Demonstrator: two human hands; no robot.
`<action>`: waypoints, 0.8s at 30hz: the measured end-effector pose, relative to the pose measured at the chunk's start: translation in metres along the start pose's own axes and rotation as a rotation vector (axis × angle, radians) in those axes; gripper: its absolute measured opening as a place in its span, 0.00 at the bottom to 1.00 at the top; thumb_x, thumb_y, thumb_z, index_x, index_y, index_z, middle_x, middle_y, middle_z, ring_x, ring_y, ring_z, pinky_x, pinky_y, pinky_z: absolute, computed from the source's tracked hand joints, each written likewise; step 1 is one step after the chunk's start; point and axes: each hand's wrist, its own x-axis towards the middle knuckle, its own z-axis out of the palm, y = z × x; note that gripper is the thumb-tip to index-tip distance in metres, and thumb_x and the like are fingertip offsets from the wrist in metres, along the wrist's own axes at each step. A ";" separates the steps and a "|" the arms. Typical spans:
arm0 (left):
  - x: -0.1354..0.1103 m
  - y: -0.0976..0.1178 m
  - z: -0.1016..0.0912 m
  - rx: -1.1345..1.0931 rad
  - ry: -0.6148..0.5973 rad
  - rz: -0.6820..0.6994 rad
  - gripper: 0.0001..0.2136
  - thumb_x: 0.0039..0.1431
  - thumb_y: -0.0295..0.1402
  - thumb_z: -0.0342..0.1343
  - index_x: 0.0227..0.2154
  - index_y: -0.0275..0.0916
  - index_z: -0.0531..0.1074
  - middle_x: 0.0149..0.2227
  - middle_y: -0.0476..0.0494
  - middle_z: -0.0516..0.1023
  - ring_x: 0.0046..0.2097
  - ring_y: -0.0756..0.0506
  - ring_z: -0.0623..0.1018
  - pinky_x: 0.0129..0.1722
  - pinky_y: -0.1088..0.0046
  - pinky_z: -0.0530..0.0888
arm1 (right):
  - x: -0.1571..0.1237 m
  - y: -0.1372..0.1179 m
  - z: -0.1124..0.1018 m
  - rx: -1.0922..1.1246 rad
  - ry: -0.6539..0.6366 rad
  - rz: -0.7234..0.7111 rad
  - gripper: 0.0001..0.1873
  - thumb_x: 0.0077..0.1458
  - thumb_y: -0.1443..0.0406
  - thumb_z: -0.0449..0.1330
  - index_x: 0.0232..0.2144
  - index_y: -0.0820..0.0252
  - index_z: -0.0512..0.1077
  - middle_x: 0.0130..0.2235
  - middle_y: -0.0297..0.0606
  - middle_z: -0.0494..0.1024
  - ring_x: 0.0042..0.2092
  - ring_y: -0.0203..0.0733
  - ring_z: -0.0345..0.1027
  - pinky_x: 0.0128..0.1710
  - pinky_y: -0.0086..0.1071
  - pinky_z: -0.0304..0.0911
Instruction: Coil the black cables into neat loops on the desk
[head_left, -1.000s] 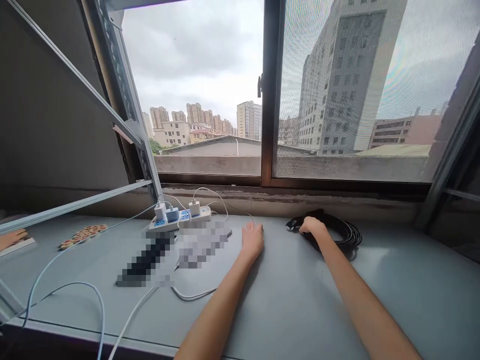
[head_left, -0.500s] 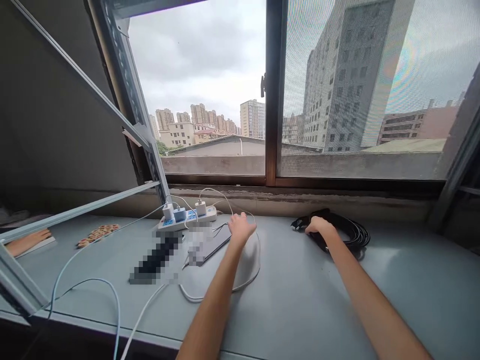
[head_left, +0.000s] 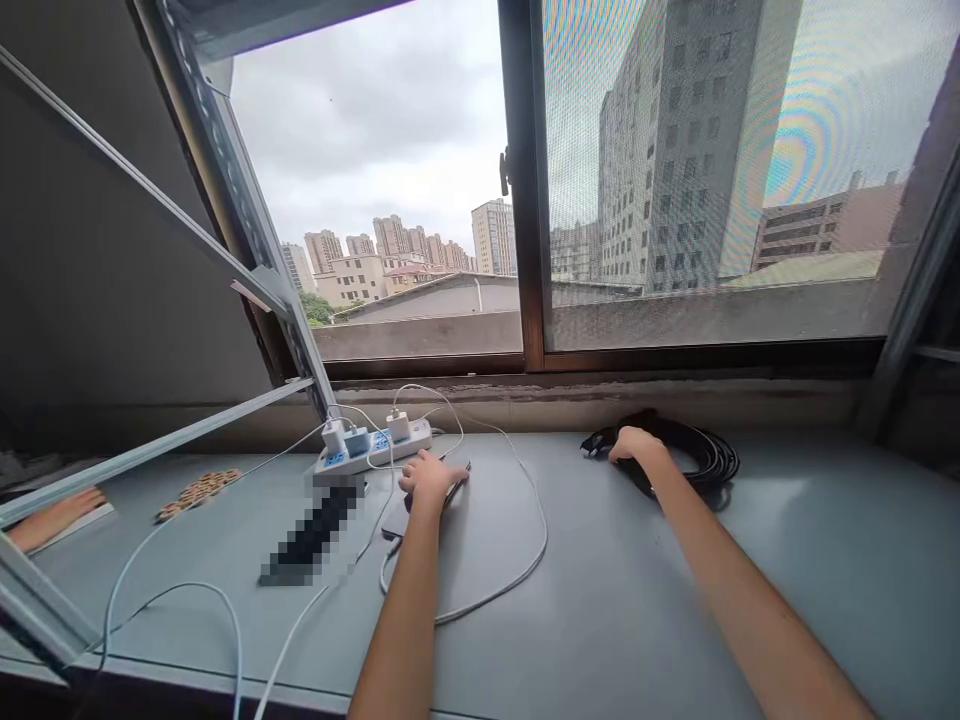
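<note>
My left hand (head_left: 429, 475) grips a flat phone-like device (head_left: 454, 490) from above, thumb at its right edge and fingers curled over the far left side. The hand and wrist cover much of the device, which looks slightly tilted. A grey-white charging cable (head_left: 517, 583) runs from near it in a wide loop on the tabletop. On the right, my right hand (head_left: 636, 446) is closed on the left side of a coil of black cable (head_left: 709, 465). Its fingertips are partly hidden. The cable's black plug end (head_left: 596, 443) sticks out left of the hand.
A white power strip (head_left: 420, 437) with several chargers stands by the wall. Left of my hand lies a blurred-out dark object (head_left: 311, 535). A patterned brown item (head_left: 199, 492) and metal shelf struts (head_left: 225, 408) are further left. Loose white cables (head_left: 289, 645) cross the grey table (head_left: 600, 620).
My left hand has moved left and down from beside the flat device onto it, and the device has shifted. The cable loop has spread to the right. My right hand stays at the coil.
</note>
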 end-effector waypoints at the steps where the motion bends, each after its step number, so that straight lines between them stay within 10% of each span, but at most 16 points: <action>1: 0.001 0.000 0.002 0.001 0.020 0.001 0.40 0.41 0.46 0.60 0.55 0.30 0.54 0.56 0.21 0.60 0.58 0.29 0.61 0.51 0.53 0.62 | 0.000 0.000 0.000 0.000 -0.001 -0.001 0.17 0.58 0.61 0.56 0.49 0.62 0.66 0.50 0.43 0.69 0.47 0.43 0.67 0.44 0.42 0.66; 8: -0.018 0.023 0.020 -0.032 0.145 0.205 0.34 0.56 0.41 0.47 0.60 0.25 0.44 0.60 0.18 0.52 0.61 0.28 0.55 0.53 0.50 0.58 | 0.002 0.003 0.001 0.004 0.008 -0.008 0.18 0.58 0.61 0.56 0.49 0.62 0.66 0.50 0.43 0.69 0.47 0.43 0.67 0.45 0.43 0.66; 16: -0.088 0.069 0.048 -0.001 -0.064 1.057 0.20 0.58 0.47 0.47 0.53 0.53 0.62 0.57 0.54 0.64 0.59 0.48 0.61 0.56 0.74 0.57 | 0.011 0.004 0.005 0.058 0.046 0.027 0.16 0.58 0.61 0.56 0.48 0.62 0.67 0.48 0.42 0.70 0.46 0.42 0.68 0.44 0.41 0.66; 24: -0.086 0.068 0.045 0.062 0.012 0.773 0.16 0.60 0.37 0.44 0.45 0.36 0.69 0.50 0.32 0.68 0.56 0.37 0.62 0.56 0.58 0.53 | 0.023 -0.001 0.036 0.206 0.379 0.185 0.34 0.56 0.56 0.57 0.60 0.65 0.53 0.59 0.53 0.57 0.57 0.53 0.56 0.52 0.48 0.57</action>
